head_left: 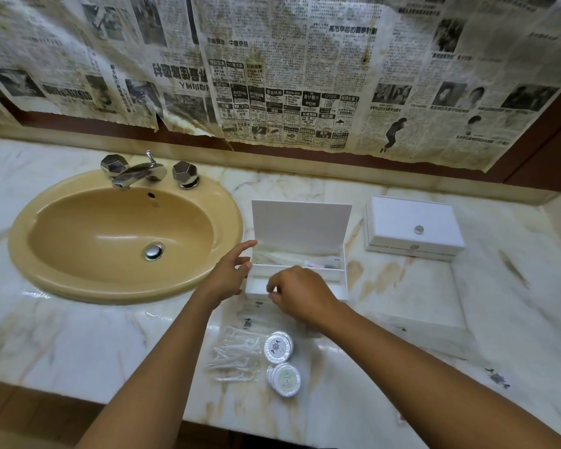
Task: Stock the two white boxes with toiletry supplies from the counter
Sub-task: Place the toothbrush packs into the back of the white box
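so we've got a tan oval sink [46, 254] sunk into the left side of a white marble desk [94, 335] with rusty brown streaks. behind the basin sits a chrome faucet [136, 175] between two faceted chrome knobs [184, 174], and there's a shiny drain plug [154, 251] at the bottom of the bowl. the whole back wall is plastered with old yellowed newspaper [289, 76], torn along its lower edge, over a dark brown strip of wall [531, 157].

Both hands [230, 270] [300, 294] reach the open white box [300, 254] beside the sink [123, 234].
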A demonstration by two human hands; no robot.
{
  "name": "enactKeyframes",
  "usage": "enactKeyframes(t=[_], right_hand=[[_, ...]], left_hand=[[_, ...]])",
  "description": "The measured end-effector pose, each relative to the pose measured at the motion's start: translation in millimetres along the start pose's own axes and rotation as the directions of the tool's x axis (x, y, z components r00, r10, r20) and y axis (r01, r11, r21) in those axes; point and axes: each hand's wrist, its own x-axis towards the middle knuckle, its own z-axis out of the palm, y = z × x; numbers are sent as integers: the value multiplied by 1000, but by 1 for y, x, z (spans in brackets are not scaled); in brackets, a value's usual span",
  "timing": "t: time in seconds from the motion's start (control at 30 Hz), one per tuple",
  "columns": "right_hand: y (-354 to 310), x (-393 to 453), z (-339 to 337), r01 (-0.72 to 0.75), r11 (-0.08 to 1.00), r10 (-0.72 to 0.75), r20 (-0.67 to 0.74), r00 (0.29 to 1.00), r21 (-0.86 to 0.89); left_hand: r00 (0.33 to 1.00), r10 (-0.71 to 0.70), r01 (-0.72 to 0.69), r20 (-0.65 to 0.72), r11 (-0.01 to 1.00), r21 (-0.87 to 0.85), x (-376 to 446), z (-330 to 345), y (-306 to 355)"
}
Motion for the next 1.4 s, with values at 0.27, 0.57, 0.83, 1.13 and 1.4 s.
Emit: enactKeyframes(t=[0.27,0.57,0.83,1.13,1.4], right_hand=[[11,-20,24,2,969,48,197,979,-248],[7,-24,23,6,958,56,207,977,-286],[-5,-21,3,40,960,-3,134,991,-276],[-2,-1,-50,-63,974,54,-48,997,-219],[21,24,-71,-177,964,125,-251,960,-199]], left_hand=[[1000,-4,4,-8,1000,12,-2,1,1],[1000,-8,9,-18,1000,3,-3,2,2],[1000,-4,4,-1,1000,8,-2,-1,2],[999,34,-33,-13,998,46,1,-3,-3],[999,-34,34,11,997,-66,0,-2,0]])
